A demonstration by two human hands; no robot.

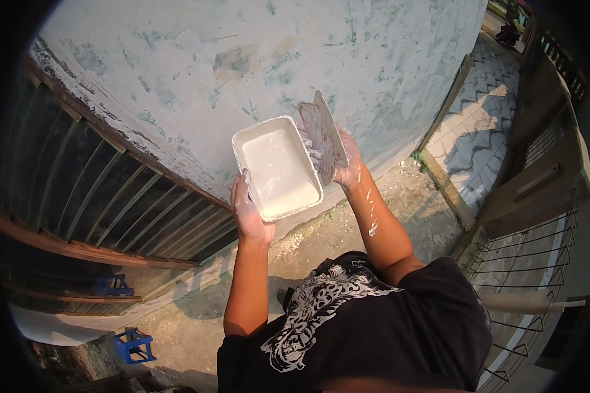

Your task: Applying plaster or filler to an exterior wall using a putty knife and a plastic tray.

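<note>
In front of the wall, my left hand grips the near left corner of a white rectangular tub. Smooth whitish paste covers the tub's inside. My right hand is closed on a flat plastering trowel, held on edge close to the tub's right side. Grey-white paste smears the trowel, and white-coated fingers show between it and the tub. Whether the trowel touches the tub I cannot tell. White streaks mark my right forearm.
The wall has patchy white coating over blue-green. Slatted window louvres in a wooden frame run along the left. A blue plastic stool stands at the lower left. To the right are a tiled floor and a wire rack.
</note>
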